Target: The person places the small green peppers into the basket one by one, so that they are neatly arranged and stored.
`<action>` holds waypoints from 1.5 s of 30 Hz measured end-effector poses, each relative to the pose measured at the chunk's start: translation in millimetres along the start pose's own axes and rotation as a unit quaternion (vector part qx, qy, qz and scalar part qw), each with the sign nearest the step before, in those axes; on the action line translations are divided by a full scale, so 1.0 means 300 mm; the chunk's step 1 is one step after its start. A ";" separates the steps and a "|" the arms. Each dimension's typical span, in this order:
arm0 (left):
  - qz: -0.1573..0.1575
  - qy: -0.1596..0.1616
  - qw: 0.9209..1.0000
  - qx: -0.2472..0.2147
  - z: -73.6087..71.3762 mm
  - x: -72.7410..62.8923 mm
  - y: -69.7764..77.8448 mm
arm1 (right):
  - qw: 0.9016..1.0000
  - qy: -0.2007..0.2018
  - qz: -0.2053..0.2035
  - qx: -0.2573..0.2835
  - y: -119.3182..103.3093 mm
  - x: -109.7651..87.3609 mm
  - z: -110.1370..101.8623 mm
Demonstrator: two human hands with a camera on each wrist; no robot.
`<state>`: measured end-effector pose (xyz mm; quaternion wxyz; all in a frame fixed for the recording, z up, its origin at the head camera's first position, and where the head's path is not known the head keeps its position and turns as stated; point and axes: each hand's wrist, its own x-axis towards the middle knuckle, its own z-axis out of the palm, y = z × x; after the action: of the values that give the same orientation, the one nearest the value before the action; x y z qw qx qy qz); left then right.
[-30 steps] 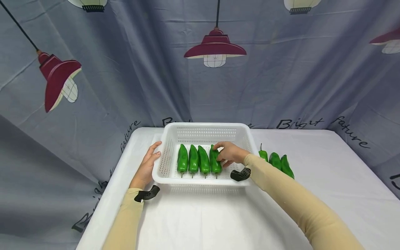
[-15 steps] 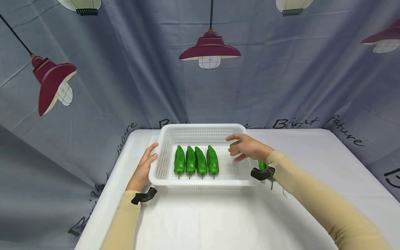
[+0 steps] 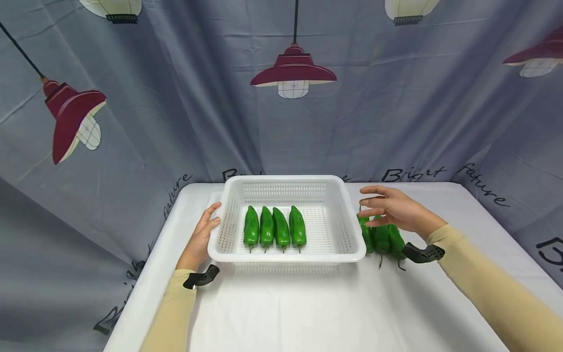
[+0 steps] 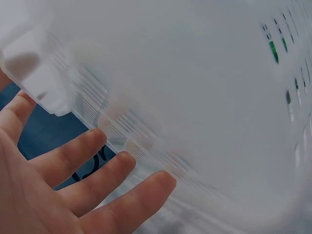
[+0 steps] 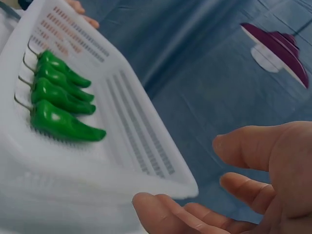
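Note:
A white perforated plastic basket (image 3: 286, 257) stands on the table, with several green peppers (image 3: 281, 228) side by side in its left and middle part, stems toward the person. Against the basket's left side rests the left hand (image 3: 197, 244); in the left wrist view its fingers (image 4: 109, 192) lie spread along the outer wall. To the right of the basket, the right hand (image 3: 398, 209) hovers over three more green peppers (image 3: 380, 240), partly covering them. Its fingers (image 5: 243, 146) are loosely bent with nothing between them in the right wrist view.
A white cloth covers the table (image 3: 281, 308). Behind and on both sides hangs a grey-blue curtain (image 3: 198, 98) printed with red lamps and handwriting. Each wrist wears a black camera band (image 3: 423, 253).
The right hand has let go of the rightmost pepper in the basket and moved right, over the basket's edge, to the peppers outside. The left hand has stayed at the basket's side.

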<state>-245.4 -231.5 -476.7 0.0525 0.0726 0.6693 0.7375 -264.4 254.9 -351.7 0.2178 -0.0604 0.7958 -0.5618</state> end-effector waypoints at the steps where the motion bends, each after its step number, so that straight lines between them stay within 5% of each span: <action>1: -0.002 0.001 1.000 -0.002 0.000 0.000 0.000 | 1.000 0.005 0.000 -0.003 0.009 -0.009 -0.015; 20: 0.001 -0.005 1.000 -0.001 -0.007 0.004 -0.009 | 0.995 0.077 0.056 -0.008 0.268 -0.132 -0.262; 30: 0.000 -0.008 1.000 0.002 -0.004 0.005 -0.008 | 0.993 0.076 0.088 0.002 0.362 -0.138 -0.268; 45: 0.003 -0.008 1.000 -0.014 -0.005 0.005 -0.009 | 0.990 0.079 0.114 -0.023 0.392 -0.113 -0.222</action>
<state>-247.2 -232.6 -479.5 0.0564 0.0803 0.6581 0.7465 -244.1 366.8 -432.3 0.2156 0.0703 0.8249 -0.5178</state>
